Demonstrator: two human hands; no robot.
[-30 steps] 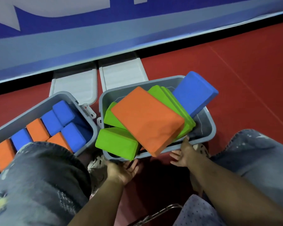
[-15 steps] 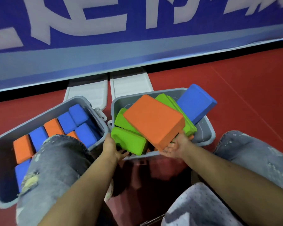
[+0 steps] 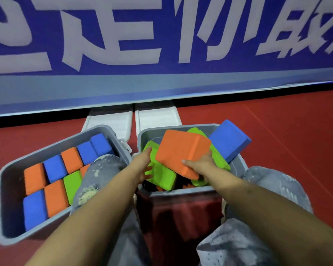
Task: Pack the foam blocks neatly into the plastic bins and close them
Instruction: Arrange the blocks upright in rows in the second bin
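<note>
The right bin (image 3: 238, 166) holds a loose heap: the orange block (image 3: 179, 150) lies tilted on top of green blocks (image 3: 161, 175), and a blue block (image 3: 229, 143) juts over the far right rim. To do this well, lift the orange block clear first, then stand the rest on edge in rows like the left bin (image 3: 6, 181). The right hand (image 3: 200, 164) clamps the orange block's near edge, thumb on top. The left hand (image 3: 144, 166) reaches in, fingers fairly straight, against a green block.

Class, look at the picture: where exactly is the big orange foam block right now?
In the head view, the big orange foam block sits right of centre, atop the green blocks piled in the right-hand bin, with the right hand gripping its near edge.
</note>
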